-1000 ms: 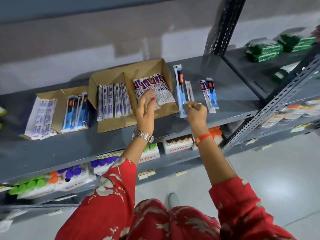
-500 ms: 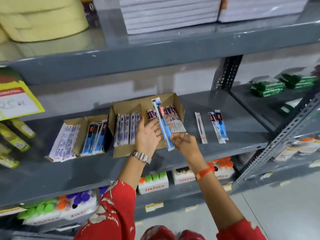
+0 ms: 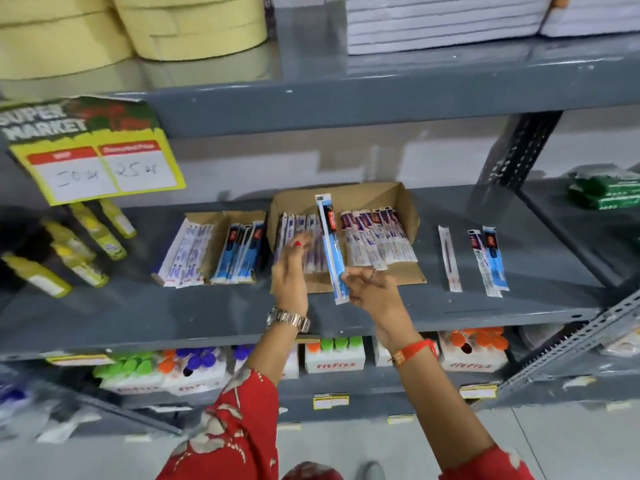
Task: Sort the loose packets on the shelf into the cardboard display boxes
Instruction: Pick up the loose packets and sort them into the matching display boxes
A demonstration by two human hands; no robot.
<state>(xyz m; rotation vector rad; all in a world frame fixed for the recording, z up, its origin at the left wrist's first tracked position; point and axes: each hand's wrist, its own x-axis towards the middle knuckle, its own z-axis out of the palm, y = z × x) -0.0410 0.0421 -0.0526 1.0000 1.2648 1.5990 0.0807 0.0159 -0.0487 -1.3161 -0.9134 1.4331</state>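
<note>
My right hand (image 3: pixel 372 289) pinches the lower end of a long blue packet (image 3: pixel 330 247), held upright over the larger cardboard box (image 3: pixel 388 199). That box holds white packets on its left and purple-and-white packets (image 3: pixel 377 237) on its right. My left hand (image 3: pixel 290 271) rests with fingers apart at the box's left front, touching the white packets. A smaller cardboard box (image 3: pixel 242 216) to the left holds white and blue packets. On the grey shelf (image 3: pixel 502 306) to the right lie three loose packets: a white one (image 3: pixel 449 259), a white-and-red one (image 3: pixel 480 266) and a blue one (image 3: pixel 496 259).
Yellow bottles (image 3: pixel 86 244) lie at the shelf's left under a yellow price sign (image 3: pixel 100 161). Tape rolls and stacked white pads sit on the shelf above. Boxes of coloured-cap bottles (image 3: pixel 334 355) fill the shelf below. Green packs (image 3: pixel 609 194) sit on the neighbouring rack.
My right hand lifted the long blue packet off the shelf and carried it left over the larger box. The view tilted upward. My left hand slid left along the box.
</note>
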